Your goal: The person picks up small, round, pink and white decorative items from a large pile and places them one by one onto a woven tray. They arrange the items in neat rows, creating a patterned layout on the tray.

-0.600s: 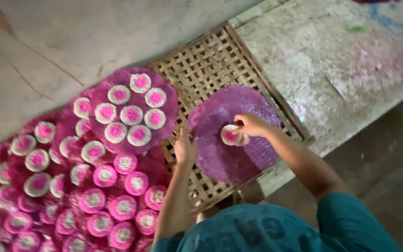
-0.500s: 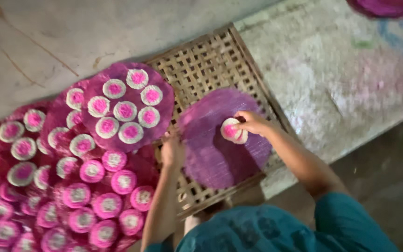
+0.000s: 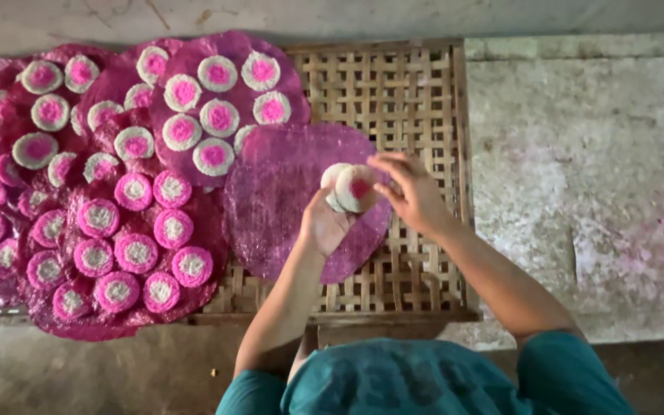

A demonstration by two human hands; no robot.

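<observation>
Together, both hands, left (image 3: 324, 224) and right (image 3: 413, 192), grip small discs (image 3: 351, 188). Below lies a purple sheet (image 3: 286, 192) on a woven tray (image 3: 416, 92).

Before you, a woven bamboo rack (image 3: 416, 84) sits against a stained concrete slab (image 3: 585, 177) flecked with pink. To your left, overlapping magenta sheets (image 3: 128, 296) carry rows of pink-and-white round discs (image 3: 136, 252), reaching past the frame's edge.

the person wears a teal short-sleeved top, its sleeves ending above the elbows. both forearms are bare. the left hand (image 3: 324, 224) and right hand (image 3: 413, 192) carry no rings or bands.
</observation>
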